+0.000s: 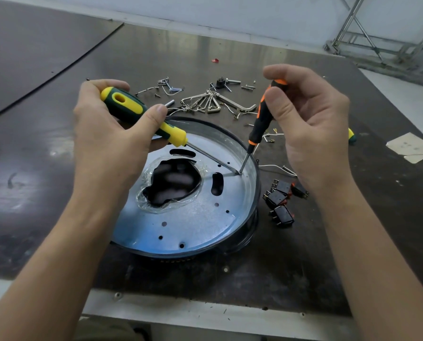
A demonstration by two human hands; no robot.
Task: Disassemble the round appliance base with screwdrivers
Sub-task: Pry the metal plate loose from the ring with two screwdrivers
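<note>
Head view: yellow-green screwdriver (pixel 131 109) is gripped by left hand (pixel 112 136), orange-black screwdriver (pixel 262 119) pinched by right hand (pixel 313 129), tips set together on round base (pixel 193 222) below the fingers (pixel 276 104).

A workshop. The left hand (pixel 107 139) grips a yellow-green screwdriver (pixel 131 107), the right hand (pixel 313 134) an orange-black screwdriver (pixel 262 119). On the dark, scuffed bench (pixel 57 168), hex keys (pixel 205 100) and screws (pixel 248 87) lie scattered beyond both hands, and black switches (pixel 280 200) lie just beside the right wrist. A bare metal frame (pixel 368 40) stands by the pale wall (pixel 230 8), far beyond the right hand.
</note>
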